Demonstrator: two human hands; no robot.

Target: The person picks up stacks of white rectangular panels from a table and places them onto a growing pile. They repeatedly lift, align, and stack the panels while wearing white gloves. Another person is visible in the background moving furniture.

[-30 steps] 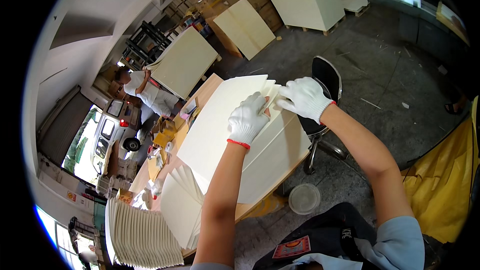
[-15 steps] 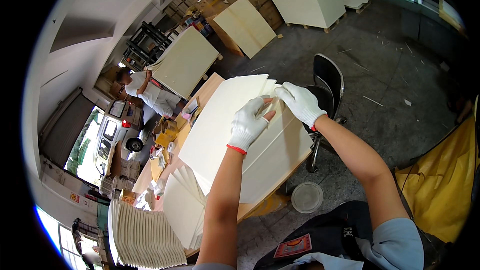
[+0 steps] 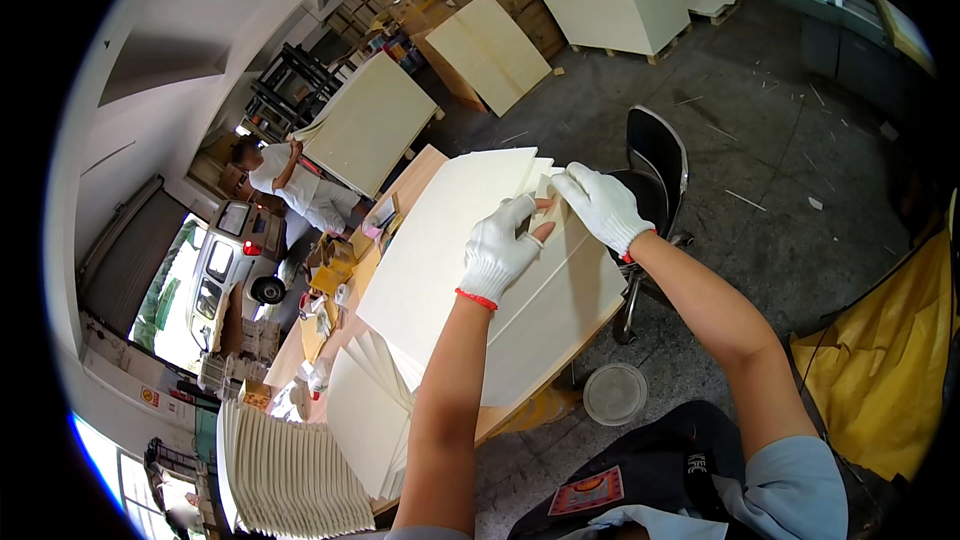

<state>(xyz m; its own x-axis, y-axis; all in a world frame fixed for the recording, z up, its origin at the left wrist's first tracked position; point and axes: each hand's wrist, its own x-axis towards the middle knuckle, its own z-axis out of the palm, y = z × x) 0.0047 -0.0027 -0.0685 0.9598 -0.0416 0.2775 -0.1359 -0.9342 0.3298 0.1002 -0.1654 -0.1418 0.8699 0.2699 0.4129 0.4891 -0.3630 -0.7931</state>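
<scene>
Large cream-white sheets (image 3: pixel 430 270), like thin board, lie overlapping on the wooden table (image 3: pixel 430 162) in front of me. My left hand (image 3: pixel 502 252), in a white knit glove with bare thumb and fingertip showing, rests over them. Its thumb and finger are bent around a sheet edge near the far right corner. Beside it, my right hand (image 3: pixel 600 208), also gloved, curls its fingers over the same edge; their tips are partly hidden. Shadow from my hands falls across the sheets' right part.
A thick stack of curved sheets (image 3: pixel 295 470) and a fanned pile (image 3: pixel 365 410) stand at the near left. A black chair (image 3: pixel 657 155) is beyond the table's right side, a lidded bucket (image 3: pixel 615 394) below. Far left, a person (image 3: pixel 290 175) handles a large board stack (image 3: pixel 375 125).
My hands stay at the same sheet edge. The left has shifted very slightly to the right, and its finger and thumb have moved a little.
</scene>
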